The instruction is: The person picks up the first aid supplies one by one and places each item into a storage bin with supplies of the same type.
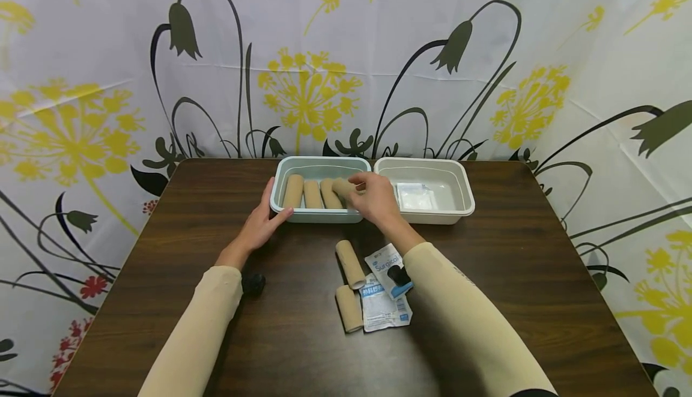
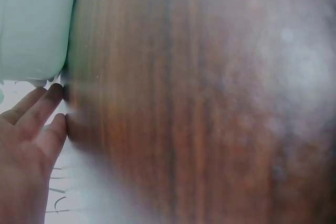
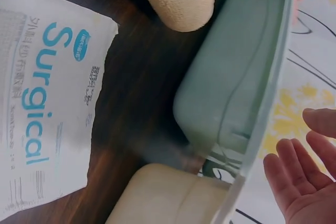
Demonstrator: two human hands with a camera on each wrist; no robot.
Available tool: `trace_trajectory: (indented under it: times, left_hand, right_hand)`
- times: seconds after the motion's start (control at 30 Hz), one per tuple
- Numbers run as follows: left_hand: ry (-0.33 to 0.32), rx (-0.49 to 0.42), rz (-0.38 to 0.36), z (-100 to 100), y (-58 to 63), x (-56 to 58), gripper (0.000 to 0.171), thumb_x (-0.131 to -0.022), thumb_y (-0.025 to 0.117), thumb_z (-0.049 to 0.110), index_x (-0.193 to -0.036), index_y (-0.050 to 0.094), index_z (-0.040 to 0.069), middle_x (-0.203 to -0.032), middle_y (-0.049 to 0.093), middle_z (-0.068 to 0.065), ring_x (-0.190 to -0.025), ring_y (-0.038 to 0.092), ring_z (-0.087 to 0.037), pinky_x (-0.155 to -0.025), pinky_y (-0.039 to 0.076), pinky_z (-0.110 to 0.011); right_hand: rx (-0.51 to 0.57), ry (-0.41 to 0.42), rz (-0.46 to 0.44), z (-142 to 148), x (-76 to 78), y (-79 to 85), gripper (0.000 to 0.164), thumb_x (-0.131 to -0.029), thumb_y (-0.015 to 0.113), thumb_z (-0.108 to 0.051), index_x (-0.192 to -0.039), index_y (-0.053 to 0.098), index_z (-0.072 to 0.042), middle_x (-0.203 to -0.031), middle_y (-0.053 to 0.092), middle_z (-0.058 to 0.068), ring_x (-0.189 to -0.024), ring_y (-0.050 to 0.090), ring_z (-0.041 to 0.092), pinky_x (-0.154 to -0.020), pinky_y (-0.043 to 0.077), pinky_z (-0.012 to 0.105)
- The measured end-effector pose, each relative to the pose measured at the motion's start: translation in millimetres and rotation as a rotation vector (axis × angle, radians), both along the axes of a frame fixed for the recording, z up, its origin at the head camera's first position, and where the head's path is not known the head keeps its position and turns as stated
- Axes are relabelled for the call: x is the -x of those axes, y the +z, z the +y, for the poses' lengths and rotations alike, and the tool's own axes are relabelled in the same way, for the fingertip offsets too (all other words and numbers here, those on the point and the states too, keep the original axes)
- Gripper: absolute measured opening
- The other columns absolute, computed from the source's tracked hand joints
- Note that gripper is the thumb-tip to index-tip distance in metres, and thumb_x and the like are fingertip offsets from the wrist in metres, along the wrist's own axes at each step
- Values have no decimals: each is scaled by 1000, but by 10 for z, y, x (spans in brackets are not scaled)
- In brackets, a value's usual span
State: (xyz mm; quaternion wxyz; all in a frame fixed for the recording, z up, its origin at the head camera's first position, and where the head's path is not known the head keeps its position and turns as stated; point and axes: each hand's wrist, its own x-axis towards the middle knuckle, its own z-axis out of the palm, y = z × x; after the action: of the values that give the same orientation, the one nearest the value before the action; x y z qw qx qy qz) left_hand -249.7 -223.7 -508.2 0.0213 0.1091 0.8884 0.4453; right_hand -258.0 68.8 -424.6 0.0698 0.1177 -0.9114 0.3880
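A pale green plastic bin (image 1: 324,217) holds several tan elastic bandage rolls (image 1: 294,191) side by side. My left hand (image 1: 258,226) rests against its front left corner, thumb at the front rim and fingers along the side. Above the bin's right end is my right hand (image 1: 375,196), its fingertips at a tilted bandage roll (image 1: 343,187) that partly overlaps its neighbor. In the right wrist view the right hand's thumb and fingers (image 3: 289,169) stand apart with nothing seen between them; the bin's wall (image 3: 231,66) hides the rolls inside.
Right of the green bin, a white bin (image 1: 432,217) contains a white packet (image 1: 415,197). Nearer on the brown table (image 1: 259,343) lie two more bandage rolls (image 1: 350,263) and two surgical gauze dressing packets (image 1: 386,313). A flower-patterned cloth (image 1: 335,30) hangs behind the table.
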Motion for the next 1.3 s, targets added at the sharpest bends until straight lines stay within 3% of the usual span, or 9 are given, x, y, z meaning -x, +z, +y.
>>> trace_trajectory:
  times: [0.23,0.53,0.77,1.03,1.3]
  left_hand:
    - [-8,-9,3,-12,-20,25,88,-98,55,46,-156,-10,37,-164,8,-10,-144,22,-38,-109,20,-64]
    - [-10,-20,22,-14,-29,42,88,-98,56,43,-158,-8,31,-163,10,-13,-143,23,-40,-108,21,-64]
    - [-15,-28,27,-9,-20,58,88,-99,56,41,-158,-8,30,-163,10,-12,-143,24,-39,-108,21,-64]
    - [-12,-27,24,-10,-19,52,88,-99,56,40,-158,-8,31,-163,9,-11,-143,23,-38,-109,20,-63]
    - [-13,-38,46,6,-27,58,87,-99,57,38,-158,-7,31,-163,11,-12,-143,24,-37,-109,22,-61]
  right_hand:
    - [38,33,-7,197,-126,84,24,-88,72,-16,-109,74,-7,-102,72,4,-89,69,19,-78,51,36]
    - [-21,127,-125,536,-372,152,19,-88,72,-23,-104,75,-12,-92,72,-2,-84,67,19,-72,50,34]
    - [-86,228,-184,646,-609,-5,23,-88,73,-20,-108,73,-8,-96,71,-1,-84,65,14,-74,51,32]
    - [-150,344,-219,457,-879,-207,40,-89,74,-25,-123,66,-7,-110,69,10,-88,67,18,-73,52,35]
    - [-224,338,-219,249,-1056,-339,60,-89,73,-36,-137,54,-6,-124,63,15,-107,63,26,-87,49,43]
